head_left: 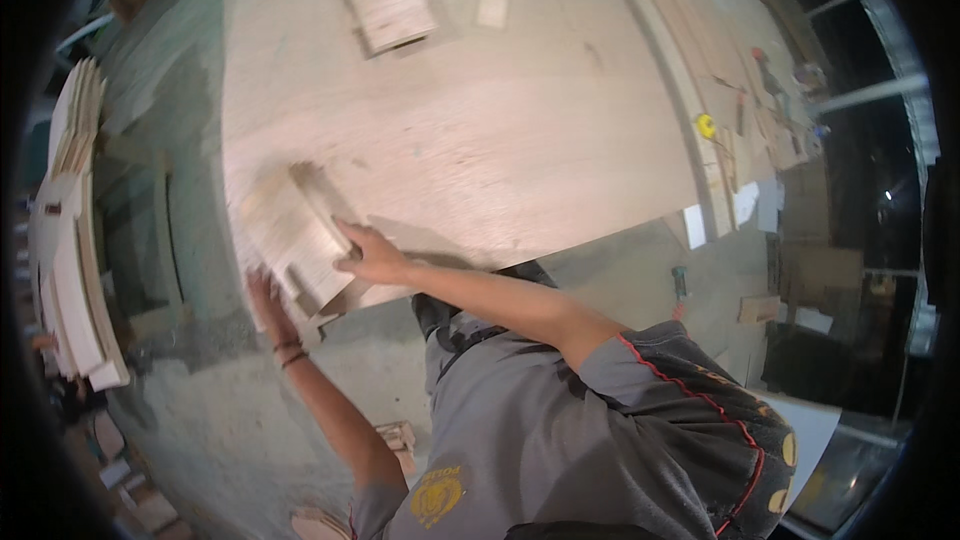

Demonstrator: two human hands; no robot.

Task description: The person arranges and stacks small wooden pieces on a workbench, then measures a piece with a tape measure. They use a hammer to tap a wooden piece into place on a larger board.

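Note:
A short stack of pale wooden boards [300, 240] lies at the near left corner of a large plywood sheet [480, 140], slightly blurred. My right hand [374, 256] grips the stack's right edge, its index finger and thumb on the boards and the other fingers curled. At the lower left side of the stack, my left hand [270, 303] rests against the boards with its fingers stretched out. The undersides of the boards are hidden.
Longer wooden pieces [385, 0] lie at the sheet's far side. A long wooden strip [660, 50] runs along its right, with a yellow tape measure [706, 126] nearby. More boards [80, 270] are stacked at the far left. A green-handled tool [680, 283] lies on the right.

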